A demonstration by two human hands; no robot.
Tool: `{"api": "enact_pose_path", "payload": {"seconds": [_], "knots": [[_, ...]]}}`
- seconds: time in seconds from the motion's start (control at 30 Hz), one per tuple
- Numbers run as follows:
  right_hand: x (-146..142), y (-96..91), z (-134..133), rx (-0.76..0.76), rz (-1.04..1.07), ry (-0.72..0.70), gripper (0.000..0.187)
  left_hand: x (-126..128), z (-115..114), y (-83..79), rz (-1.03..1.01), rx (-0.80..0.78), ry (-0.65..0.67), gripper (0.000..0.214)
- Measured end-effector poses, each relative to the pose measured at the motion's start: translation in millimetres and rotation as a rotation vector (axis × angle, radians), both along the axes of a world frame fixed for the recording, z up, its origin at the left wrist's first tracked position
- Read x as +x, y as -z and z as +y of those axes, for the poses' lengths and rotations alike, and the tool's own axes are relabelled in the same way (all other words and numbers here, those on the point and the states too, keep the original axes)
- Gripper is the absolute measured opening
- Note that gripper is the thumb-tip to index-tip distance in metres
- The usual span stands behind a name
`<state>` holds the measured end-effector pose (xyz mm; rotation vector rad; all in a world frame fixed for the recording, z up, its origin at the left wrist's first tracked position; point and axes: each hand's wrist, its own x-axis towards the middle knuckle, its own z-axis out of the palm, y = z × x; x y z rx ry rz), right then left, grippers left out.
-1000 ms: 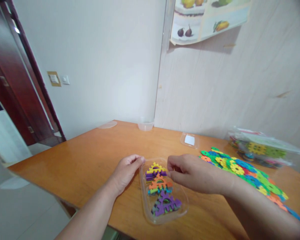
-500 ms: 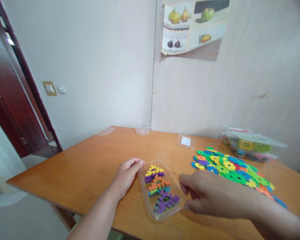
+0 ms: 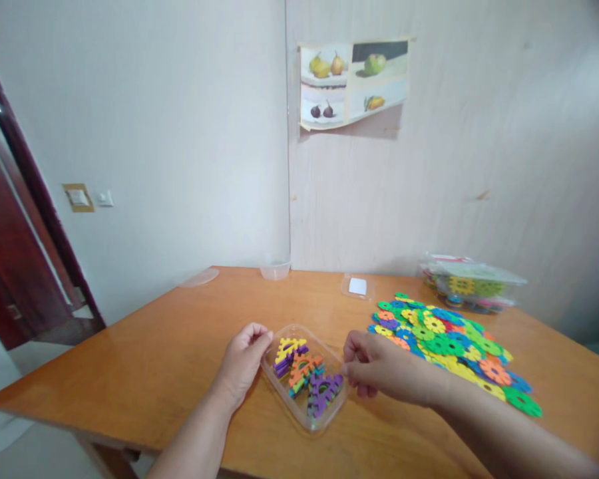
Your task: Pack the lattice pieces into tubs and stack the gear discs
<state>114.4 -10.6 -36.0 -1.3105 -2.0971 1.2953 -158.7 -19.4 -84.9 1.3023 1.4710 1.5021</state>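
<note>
A clear plastic tray (image 3: 327, 354) rests on the wooden table in front of me, turned at a slant. Inside it lie stacks of toothed triangular plastic pieces: a yellow piece (image 3: 290, 346) over purple ones, an orange piece (image 3: 305, 368) in the middle, and a purple piece (image 3: 326, 391) at the near right. My left hand (image 3: 243, 362) pinches the tray's left rim between thumb and fingers. At the right rim, my right hand (image 3: 382, 364) is closed, its thumb and curled fingers at the edge. Some of its fingertips are hidden.
Right of the tray spreads a pile of colourful notched discs (image 3: 446, 344). Behind it stands a clear lidded box (image 3: 479, 287) of similar pieces. Along the back are a small clear lid with a white label (image 3: 358, 287), a clear bowl (image 3: 275, 269) and a flat lid (image 3: 200, 278).
The tray has turned, its near end swinging right, and the pieces inside have tilted with it. My right hand has moved a little at the right rim. The head view has shifted too.
</note>
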Motion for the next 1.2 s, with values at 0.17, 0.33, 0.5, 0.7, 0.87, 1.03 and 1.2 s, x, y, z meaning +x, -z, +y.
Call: {"api": "enact_pose_path", "payload": {"seconds": [0.17, 0.33, 0.5, 0.7, 0.87, 1.03, 1.2], "knots": [[-9, 10.8, 15, 0.039, 0.042, 0.125, 0.016, 0, -2, -2.8, 0.005, 0.002, 0.03, 0.033], [-1, 19.0, 46, 0.118, 0.002, 0.128, 0.011, 1, -5, -6.0, 0.009, 0.018, 0.043, 0.039], [7, 5.7, 86, 0.565, -0.344, 0.17, 0.015, 0, -4, -3.9, -0.003, 0.028, 0.054, 0.045], [15, -6.5, 147, 0.593, -0.801, 0.265, 0.027, -5, -1, 2.9, -0.008, 0.036, -0.022, 0.044], [15, 7.2, 170, 0.552, -0.883, 0.281, 0.024, -6, 1, 4.3, 0.054, 0.038, -0.076, 0.043], [10, 17.6, 185, 0.53, -0.928, 0.278, 0.036, -6, 1, 4.5, 0.067, 0.003, -0.057, 0.043], [10, 19.2, 192, 0.546, -0.939, 0.266, 0.033, -7, 2, 5.1, 0.075, 0.0, -0.068, 0.042]]}}
